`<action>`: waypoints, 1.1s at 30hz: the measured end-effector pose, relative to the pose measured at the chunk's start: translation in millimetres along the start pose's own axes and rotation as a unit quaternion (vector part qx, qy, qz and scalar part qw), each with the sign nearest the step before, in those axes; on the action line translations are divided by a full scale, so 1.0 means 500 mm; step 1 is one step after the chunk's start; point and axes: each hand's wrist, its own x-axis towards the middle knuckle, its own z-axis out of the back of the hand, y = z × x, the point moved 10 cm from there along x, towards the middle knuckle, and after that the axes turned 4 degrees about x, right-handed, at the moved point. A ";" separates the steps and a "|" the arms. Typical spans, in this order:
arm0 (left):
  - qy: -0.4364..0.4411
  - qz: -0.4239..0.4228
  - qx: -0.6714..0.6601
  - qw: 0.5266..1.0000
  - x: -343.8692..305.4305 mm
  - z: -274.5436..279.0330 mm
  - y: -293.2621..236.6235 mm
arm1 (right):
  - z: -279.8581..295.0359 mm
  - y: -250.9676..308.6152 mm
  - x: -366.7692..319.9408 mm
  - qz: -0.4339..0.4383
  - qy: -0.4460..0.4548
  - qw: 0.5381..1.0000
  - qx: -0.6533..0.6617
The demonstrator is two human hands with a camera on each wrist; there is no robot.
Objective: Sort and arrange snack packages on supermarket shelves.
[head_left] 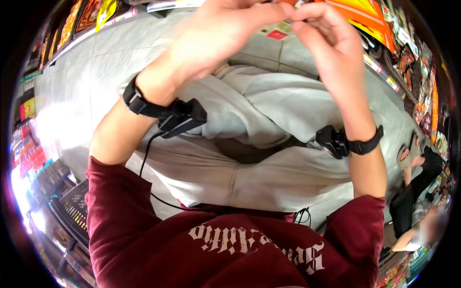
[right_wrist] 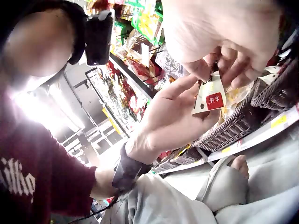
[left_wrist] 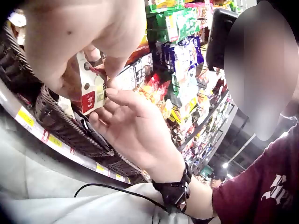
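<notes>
A small cream packet with a red label [head_left: 277, 34] [left_wrist: 92, 91] [right_wrist: 212, 95] is held between both hands, its printed face partly covered by fingers in the left wrist view. My left hand [head_left: 211, 41] [left_wrist: 84, 32] [right_wrist: 170, 116] grips it from one side, with fingers behind the packet and the thumb at its upper edge. My right hand [head_left: 336, 53] [left_wrist: 140, 128] [right_wrist: 224, 37] pinches the same upper edge with thumb and curled fingertips. The fingertips of the two hands meet there. What the packet contains is hidden.
Wicker baskets [left_wrist: 60, 116] [right_wrist: 233, 121] of packaged goods stand on a shelf with price labels beside the hands. Orange bags [head_left: 367, 19] lie at upper right in the head view. Crossed legs in pale trousers [head_left: 249, 177] are below the hands. Another person [head_left: 418, 192] is at far right.
</notes>
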 end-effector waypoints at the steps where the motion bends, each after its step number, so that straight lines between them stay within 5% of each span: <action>1: 0.009 -0.011 0.016 1.000 0.000 -0.007 -0.006 | 0.008 -0.011 0.011 0.029 0.024 0.999 0.006; 3: 0.019 -0.022 -0.031 0.999 0.001 -0.028 -0.017 | 0.060 -0.059 0.027 -0.003 -0.004 1.000 -0.007; 5: -0.012 -0.218 0.151 0.964 0.012 -0.030 -0.050 | 0.121 -0.109 0.050 -0.055 -0.062 0.995 -0.046; 7: 0.011 -0.167 0.105 0.980 0.002 -0.058 -0.080 | 0.133 -0.109 0.055 -0.084 -0.093 0.989 -0.073; 11: -0.030 -0.233 0.147 0.961 -0.009 -0.077 -0.165 | 0.149 -0.033 0.056 -0.055 -0.135 0.989 0.020; 14: -0.047 -0.288 0.163 0.942 0.001 -0.078 -0.188 | 0.124 0.035 0.045 -0.003 -0.068 0.998 0.012; 15: -0.041 -0.309 0.159 0.937 0.004 -0.078 -0.193 | 0.041 0.114 0.010 0.022 -0.133 0.991 0.011; 16: 0.002 -0.211 0.025 0.977 0.019 -0.075 -0.150 | 0.007 0.160 -0.012 0.047 -0.195 0.980 0.012; 19: 0.104 -0.182 -0.082 0.974 0.039 -0.080 -0.062 | 0.103 0.015 0.003 0.034 -0.179 0.983 0.029; 21: 0.057 -0.094 0.048 0.993 0.014 -0.071 -0.095 | 0.138 -0.067 0.018 -0.037 -0.177 0.983 0.001; 23: 0.039 -0.288 0.236 0.927 -0.005 -0.081 -0.128 | 0.144 -0.110 0.013 -0.079 -0.177 0.981 -0.005; 24: 0.023 -0.439 0.133 0.889 0.001 -0.070 -0.100 | 0.130 -0.111 0.012 -0.094 -0.152 0.984 0.011; 27: -0.013 -0.386 0.238 0.891 -0.019 -0.051 -0.107 | 0.105 -0.110 0.022 -0.117 -0.111 0.986 0.041; 29: 0.036 -0.231 0.329 0.915 -0.004 -0.047 -0.089 | 0.066 -0.105 0.043 -0.091 -0.041 0.995 -0.026; 31: 0.034 -0.135 0.124 0.982 0.018 -0.017 -0.012 | 0.068 -0.109 0.044 -0.075 -0.059 0.995 -0.015; 33: 0.045 -0.181 0.096 0.978 0.021 -0.029 -0.018 | 0.061 -0.091 0.041 -0.022 -0.013 0.991 -0.129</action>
